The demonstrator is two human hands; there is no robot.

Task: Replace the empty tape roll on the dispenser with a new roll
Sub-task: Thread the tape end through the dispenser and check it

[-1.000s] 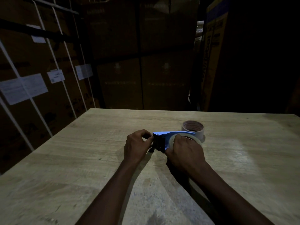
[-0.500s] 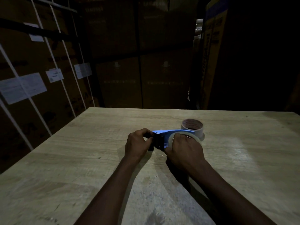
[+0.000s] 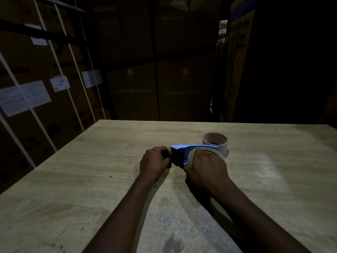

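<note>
Head view shows a wooden table (image 3: 91,179) bearing a blue dispenser (image 3: 184,152). Left hand (image 3: 155,162) clamps its dark front end; right hand (image 3: 206,168) grips the clear tape roll (image 3: 218,154) seated in it. An empty core (image 3: 215,140) stands just behind.

Blue dispenser (image 3: 184,149), clear roll (image 3: 218,153), pale woodgrain table (image 3: 109,161), brown boxes (image 3: 182,88).
</note>
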